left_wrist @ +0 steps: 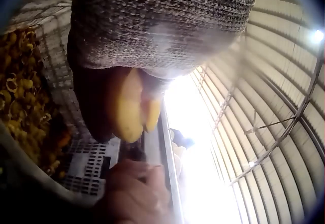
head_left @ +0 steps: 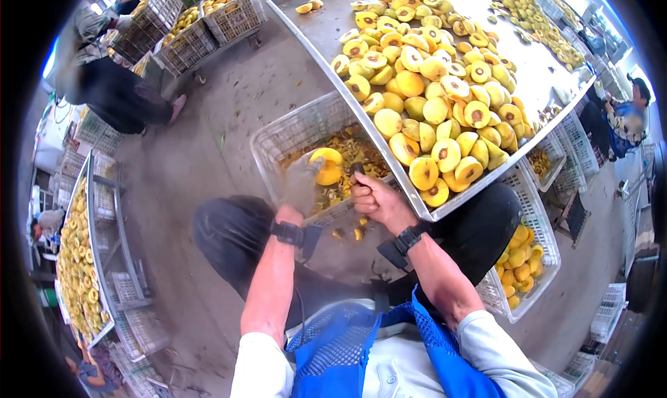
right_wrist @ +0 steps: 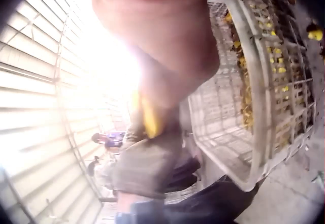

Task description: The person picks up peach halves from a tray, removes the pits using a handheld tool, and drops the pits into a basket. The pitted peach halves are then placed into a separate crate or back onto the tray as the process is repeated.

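In the head view my left hand (head_left: 301, 183), in a grey knit glove, holds a yellow peach (head_left: 328, 167) with a split between two lobes. The left wrist view shows the same peach (left_wrist: 127, 109) under the gloved fingers. Bare and curled, my right hand (head_left: 379, 200) grips a small dark object (head_left: 357, 169) that sticks up past the thumb; its kind cannot be made out. Both hands are over a white plastic crate (head_left: 267, 137) with brown and yellow peach scraps in it. Right of them, cut peach halves (head_left: 434, 110) lie heaped on a metal table (head_left: 316, 40).
The table's raised edge runs close by my right hand. A crate of peaches (head_left: 517, 262) stands by my right knee. At left is another table of peach halves (head_left: 82, 273). A person (head_left: 104, 71) stands by stacked crates (head_left: 233, 16); another person (head_left: 629, 117) is at far right.
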Motion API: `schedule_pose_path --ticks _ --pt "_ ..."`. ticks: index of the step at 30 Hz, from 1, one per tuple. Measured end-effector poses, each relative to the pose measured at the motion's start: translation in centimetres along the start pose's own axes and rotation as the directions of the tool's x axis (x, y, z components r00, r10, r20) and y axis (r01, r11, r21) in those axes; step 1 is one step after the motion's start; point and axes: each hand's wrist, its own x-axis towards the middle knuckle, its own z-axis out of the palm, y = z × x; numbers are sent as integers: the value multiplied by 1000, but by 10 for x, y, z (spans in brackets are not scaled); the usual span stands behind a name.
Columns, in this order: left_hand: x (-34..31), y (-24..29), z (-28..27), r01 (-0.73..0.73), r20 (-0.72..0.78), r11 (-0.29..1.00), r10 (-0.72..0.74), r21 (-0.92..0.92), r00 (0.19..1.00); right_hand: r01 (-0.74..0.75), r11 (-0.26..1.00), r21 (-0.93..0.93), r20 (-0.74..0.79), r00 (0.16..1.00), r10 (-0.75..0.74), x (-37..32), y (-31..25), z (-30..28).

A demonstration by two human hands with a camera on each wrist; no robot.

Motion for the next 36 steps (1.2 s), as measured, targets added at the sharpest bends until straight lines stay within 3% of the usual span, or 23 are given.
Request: schedule_pose_path --ticks 1,4,5,8,9,11,12,14,16,17,18,19,20,21,22,23,25,27,28,30,31,33,36 --pt "0 1 -3 -102 6 978 102 180 995 -18 997 -81 -156 988 5 5 2 -10" --pt "6 1 0 -57 27 997 55 57 998 -73 989 -128 -327 945 27 1 13 -36" --pt "14 -8 -7 -199 64 938 189 283 980 -53 971 -234 -268 963 -12 -3 20 -48" --pt "0 35 24 -239 128 603 221 761 967 -10 992 -122 -292 956 -26 4 36 -81" --pt "10 28 26 -360 142 697 351 620 926 -2 977 -212 -273 960 -57 2 36 -75" --pt "-7 60 49 -194 49 946 188 261 981 13 947 -322 -348 928 -131 -11 42 -43" --pt "-13 83 71 -199 62 944 190 262 980 8 888 -460 -396 893 -213 -13 38 -32" --pt "-27 116 114 -197 177 977 180 81 968 54 867 -496 -354 899 -258 -7 51 -50" --pt "-50 152 173 -78 348 989 116 -121 930 261 779 -570 -182 884 -430 -6 58 -51" --pt "-55 156 209 -162 380 975 209 -152 901 329 740 -586 -120 868 -481 -6 59 -50" --pt "-60 157 243 -147 474 985 173 -92 863 200 766 -611 -243 873 -422 -4 59 -48" --pt "-78 167 268 -327 547 918 395 -222 738 63 783 -619 -367 858 -359 -3 59 -46" --pt "-86 167 301 -443 565 868 486 -224 667 -74 787 -613 -483 823 -299 -2 58 -45" --pt "-91 176 314 -447 626 887 414 -115 661 -48 762 -646 -378 887 -264 -10 53 -49" --pt "-96 188 319 -448 675 894 331 0 659 -44 757 -652 -367 891 -265 1 59 -62" --pt "-89 198 312 -311 684 950 235 -12 691 -102 663 -742 -412 849 -331 23 68 -93" --pt "-46 178 285 -508 521 858 401 76 754 112 746 -657 -312 860 -404 21 74 -100" --pt "7 161 238 -616 362 699 503 364 785 323 816 -480 -188 870 -455 19 79 -103" --pt "32 155 214 -616 359 600 503 510 786 104 832 -544 -322 890 -322 -19 58 -55" --pt "61 151 169 -613 467 379 413 693 782 135 836 -532 -274 907 -321 -17 59 -48" --pt "73 145 153 -610 467 371 408 700 784 106 811 -576 -293 899 -326 -13 63 -48" --pt "84 143 136 -736 710 84 211 672 672 74 782 -618 -305 895 -326 -9 67 -48" --pt "85 159 140 -799 799 -3 10 602 602 51 727 -684 -296 892 -341 -7 72 -50"
